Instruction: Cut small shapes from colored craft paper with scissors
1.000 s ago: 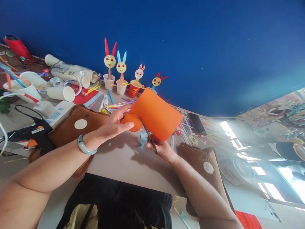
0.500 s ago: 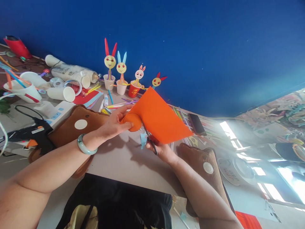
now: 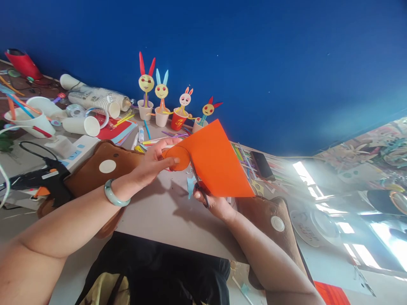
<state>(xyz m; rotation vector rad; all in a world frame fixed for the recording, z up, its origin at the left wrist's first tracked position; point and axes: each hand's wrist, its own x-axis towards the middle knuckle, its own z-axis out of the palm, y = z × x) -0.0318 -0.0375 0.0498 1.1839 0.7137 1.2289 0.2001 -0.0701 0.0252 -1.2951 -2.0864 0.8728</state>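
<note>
Landmark: the row of paper-cup rabbit figures (image 3: 173, 106) standing along the blue wall (image 3: 254, 63); all places below are given from it.
Orange paper sheet (image 3: 216, 163): held up in the air just in front of the rabbit row, its lower edge over the pale tabletop (image 3: 165, 212), likely so the blades can get at it from below.
Round orange flap (image 3: 177, 158): the sheet's near-left end, a disc partly cut free, turned toward the camera.
Left hand (image 3: 152, 163): forward of the rabbits, thumb and fingers pinching the round flap, seemingly to steady and turn it; a pale green bangle (image 3: 115, 195) on the wrist.
Right hand (image 3: 216, 203): below the sheet, closed around the black-handled scissors (image 3: 199, 183), blades in the cut.
Arm pose: both forearms reach in from the near edge, converging.
Brown plush cushion (image 3: 101, 167): beneath the left wrist.
</note>
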